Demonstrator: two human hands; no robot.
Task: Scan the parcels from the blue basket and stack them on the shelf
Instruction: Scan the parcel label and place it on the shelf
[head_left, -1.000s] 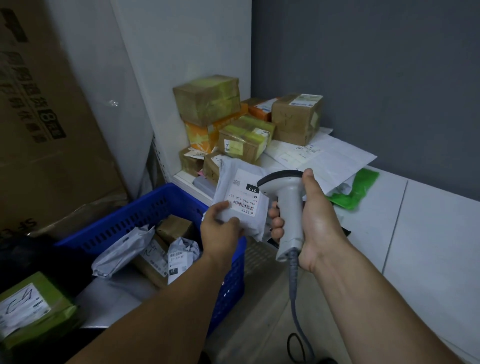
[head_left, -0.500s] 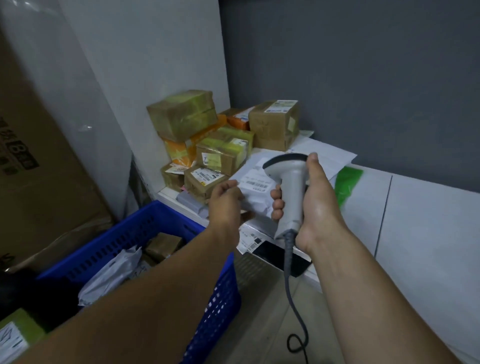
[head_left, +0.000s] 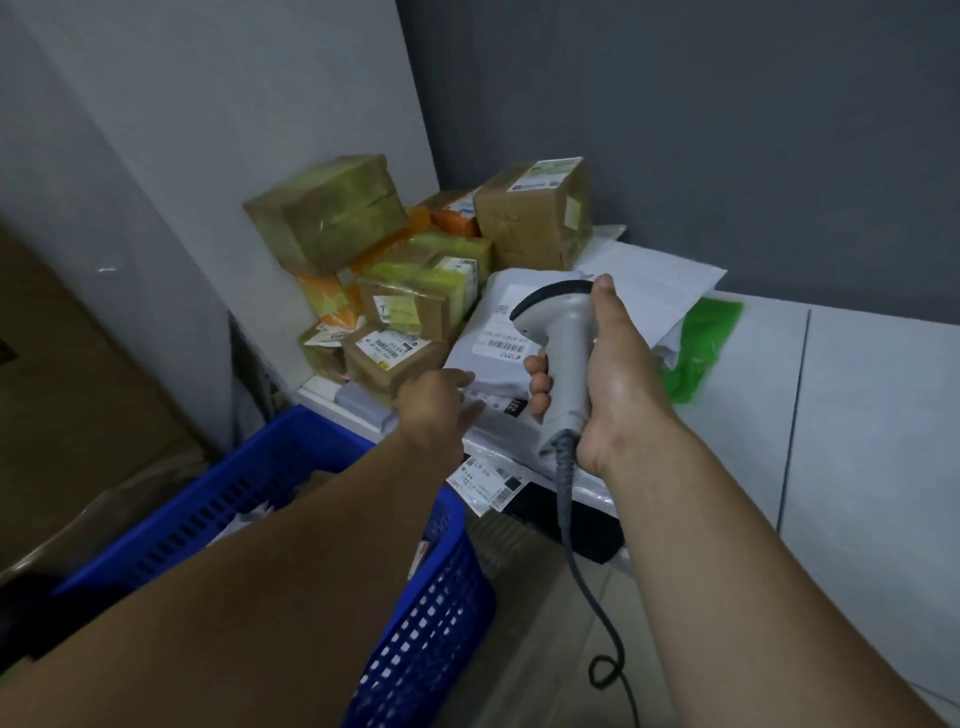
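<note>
White parcel (head_left: 480, 358), on shelf (head_left: 857, 395) — left hand (head_left: 434, 410) just beside

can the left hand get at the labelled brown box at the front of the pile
Probably yes: the left hand is open and empty, right beside the brown box, with nothing between them. A taped box seems stacked on it.

Two bare arms fill the lower half of the frame. The left forearm (head_left: 291, 571) enters from the lower left corner, broad near the camera and narrowing to the wrist. The left hand (head_left: 434, 415) shows its back near the centre. The right forearm (head_left: 727, 545) enters from the lower right corner, bare along all its visible length. The right hand (head_left: 618, 379) has a soft sheen across its back, and three finger ends show on its left side.
</note>
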